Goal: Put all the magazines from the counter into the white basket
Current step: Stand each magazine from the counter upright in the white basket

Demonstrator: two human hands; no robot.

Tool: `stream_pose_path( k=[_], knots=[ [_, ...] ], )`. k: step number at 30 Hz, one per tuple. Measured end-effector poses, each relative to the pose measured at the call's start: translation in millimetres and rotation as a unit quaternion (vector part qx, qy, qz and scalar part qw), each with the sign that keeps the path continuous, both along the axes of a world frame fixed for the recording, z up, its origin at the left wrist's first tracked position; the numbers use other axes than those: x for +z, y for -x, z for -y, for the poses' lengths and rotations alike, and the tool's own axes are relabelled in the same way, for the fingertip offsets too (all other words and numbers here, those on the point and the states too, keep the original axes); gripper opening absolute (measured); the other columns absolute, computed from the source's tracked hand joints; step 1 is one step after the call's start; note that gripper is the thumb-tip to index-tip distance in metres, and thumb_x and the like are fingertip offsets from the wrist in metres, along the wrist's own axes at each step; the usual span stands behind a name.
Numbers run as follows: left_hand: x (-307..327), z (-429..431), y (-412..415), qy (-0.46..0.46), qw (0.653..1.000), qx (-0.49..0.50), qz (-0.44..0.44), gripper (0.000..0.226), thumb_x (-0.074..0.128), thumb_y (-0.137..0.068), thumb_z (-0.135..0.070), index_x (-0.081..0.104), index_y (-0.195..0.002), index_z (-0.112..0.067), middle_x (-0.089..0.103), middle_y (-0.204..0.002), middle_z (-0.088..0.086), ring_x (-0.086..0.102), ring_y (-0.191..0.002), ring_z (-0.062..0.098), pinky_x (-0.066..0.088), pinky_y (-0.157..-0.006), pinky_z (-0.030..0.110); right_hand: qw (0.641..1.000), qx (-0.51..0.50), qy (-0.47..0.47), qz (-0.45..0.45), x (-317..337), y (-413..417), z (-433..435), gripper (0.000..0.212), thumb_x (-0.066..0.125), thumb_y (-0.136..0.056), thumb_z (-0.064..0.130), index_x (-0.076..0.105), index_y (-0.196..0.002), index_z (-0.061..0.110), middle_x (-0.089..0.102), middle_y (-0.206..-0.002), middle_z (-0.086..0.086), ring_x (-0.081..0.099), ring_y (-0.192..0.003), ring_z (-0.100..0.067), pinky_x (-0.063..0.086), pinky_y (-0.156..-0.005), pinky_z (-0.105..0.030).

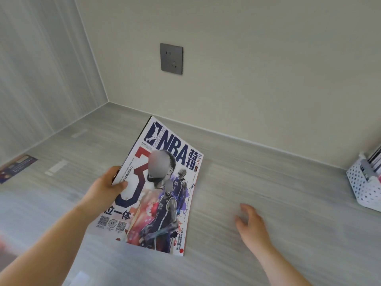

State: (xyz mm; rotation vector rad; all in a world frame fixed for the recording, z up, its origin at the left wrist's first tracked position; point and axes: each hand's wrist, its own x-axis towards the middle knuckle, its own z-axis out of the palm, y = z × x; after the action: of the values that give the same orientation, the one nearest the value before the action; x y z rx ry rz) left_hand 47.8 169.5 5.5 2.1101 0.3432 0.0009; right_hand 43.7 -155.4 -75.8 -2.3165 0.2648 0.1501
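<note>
My left hand (pixel 107 187) grips the left edge of a basketball magazine (pixel 162 190) with an NBA cover, thumb on top, holding it tilted just above the grey counter (pixel 257 182). Open and holding nothing, my right hand (pixel 250 221) hovers over the counter to the right of the magazine. The white basket (pixel 359 188), perforated with dots, stands at the far right edge of the view with several magazines upright inside it. Another dark magazine (pixel 17 168) lies flat on the counter at the far left.
A grey wall socket (pixel 171 58) is on the back wall above the counter. The counter runs into a corner at the back left, closed by a side wall (pixel 41 69). Something red and blurred shows at the left edge (pixel 3 242).
</note>
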Motion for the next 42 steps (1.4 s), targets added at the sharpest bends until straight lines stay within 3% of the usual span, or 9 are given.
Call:
stream_pose_path(
  k=[4, 10, 17, 21, 25, 28, 32, 37, 42],
  knots=[
    [23.6, 36.6, 7.1, 0.089, 0.995, -0.018, 0.045, 0.026, 0.048, -0.089, -0.007, 0.05, -0.093, -0.032, 0.065, -0.081, -0.008, 0.066, -0.063, 0.016, 0.05, -0.048, 0.027, 0.961, -0.016, -0.264, -0.082, 35.7, -9.2, 0.8, 0.049, 0.052, -0.089, 0.016, 0.032, -0.134, 0.011, 0.043, -0.138, -0.012, 0.043, -0.122, -0.022, 0.032, -0.099, -0.029],
    [43.7, 116.1, 4.3, 0.196, 0.976, -0.078, 0.059, 0.028, 0.05, -0.087, -0.006, 0.055, -0.087, -0.034, 0.073, -0.072, -0.009, 0.069, -0.055, 0.012, 0.052, -0.045, 0.025, 0.917, 0.019, -0.395, -0.047, 83.5, -8.0, 54.9, 0.021, 0.048, -0.09, 0.014, 0.054, -0.109, 0.019, 0.072, -0.091, -0.001, 0.067, -0.079, -0.016, 0.054, -0.071, -0.029],
    [46.9, 228.2, -10.0, 0.204, 0.965, -0.154, 0.049, 0.03, 0.052, -0.086, -0.006, 0.055, -0.085, -0.036, 0.073, -0.073, -0.014, 0.07, -0.063, 0.013, 0.054, -0.056, 0.031, 0.946, -0.044, -0.318, 0.049, 112.5, 13.1, 164.6, 0.021, 0.052, -0.085, 0.0, 0.058, -0.08, 0.019, 0.071, -0.058, 0.013, 0.065, -0.052, -0.002, 0.052, -0.049, -0.018],
    [46.7, 301.4, -21.6, 0.187, 0.96, -0.202, 0.056, 0.029, 0.051, -0.088, -0.006, 0.057, -0.085, -0.033, 0.07, -0.088, -0.007, 0.067, -0.083, 0.02, 0.052, -0.076, 0.035, 0.955, -0.1, -0.266, 0.085, 124.4, 28.2, 225.6, 0.022, 0.055, -0.084, 0.003, 0.059, -0.074, 0.021, 0.068, -0.069, 0.002, 0.064, -0.061, -0.014, 0.051, -0.067, -0.032],
    [51.8, 376.0, -34.8, 0.178, 0.952, -0.239, 0.075, 0.025, 0.05, -0.088, -0.003, 0.057, -0.086, -0.027, 0.066, -0.083, -0.009, 0.063, -0.07, 0.002, 0.049, -0.055, 0.01, 0.962, -0.135, -0.185, 0.151, 141.8, 33.3, 288.4, 0.026, 0.058, -0.083, 0.006, 0.056, -0.066, 0.026, 0.061, -0.066, 0.007, 0.055, -0.057, -0.007, 0.043, -0.055, -0.02],
    [64.6, 429.3, -50.0, 0.177, 0.945, -0.256, 0.104, 0.024, 0.05, -0.087, -0.003, 0.058, -0.087, -0.025, 0.066, -0.086, -0.008, 0.062, -0.071, 0.001, 0.049, -0.057, 0.012, 0.957, -0.158, -0.157, 0.189, 160.1, 29.5, 336.6, 0.017, 0.058, -0.083, 0.008, 0.06, -0.071, 0.021, 0.063, -0.071, 0.003, 0.055, -0.061, -0.01, 0.045, -0.053, -0.013],
    [90.5, 495.4, -74.9, 0.19, 0.93, -0.275, 0.154, 0.021, 0.051, -0.086, -0.002, 0.061, -0.098, -0.016, 0.065, -0.092, -0.003, 0.062, -0.071, 0.004, 0.05, -0.055, 0.005, 0.935, -0.22, -0.16, 0.227, 180.7, 20.1, 395.5, 0.018, 0.059, -0.083, 0.01, 0.058, -0.071, 0.023, 0.07, -0.096, -0.019, 0.065, -0.08, -0.032, 0.053, -0.08, -0.045],
    [108.7, 562.2, -102.0, 0.181, 0.925, -0.284, 0.175, 0.021, 0.053, -0.087, -0.008, 0.062, -0.106, -0.008, 0.063, -0.091, -0.004, 0.061, -0.071, 0.008, 0.049, -0.051, 0.004, 0.923, -0.22, -0.136, 0.286, 205.0, 0.6, 462.1, 0.012, 0.058, -0.083, 0.006, 0.061, -0.075, 0.014, 0.064, -0.048, 0.017, 0.057, -0.043, 0.009, 0.048, -0.048, -0.015],
    [103.2, 604.7, -122.0, 0.167, 0.93, -0.277, 0.173, 0.021, 0.053, -0.087, -0.009, 0.062, -0.106, -0.007, 0.063, -0.091, -0.002, 0.062, -0.075, 0.014, 0.053, -0.059, 0.015, 0.917, -0.23, -0.095, 0.312, 201.6, -21.4, 498.4, 0.01, 0.057, -0.083, 0.005, 0.062, -0.09, 0.001, 0.06, -0.077, -0.006, 0.052, -0.046, 0.004, 0.04, -0.043, -0.008]
  ],
)
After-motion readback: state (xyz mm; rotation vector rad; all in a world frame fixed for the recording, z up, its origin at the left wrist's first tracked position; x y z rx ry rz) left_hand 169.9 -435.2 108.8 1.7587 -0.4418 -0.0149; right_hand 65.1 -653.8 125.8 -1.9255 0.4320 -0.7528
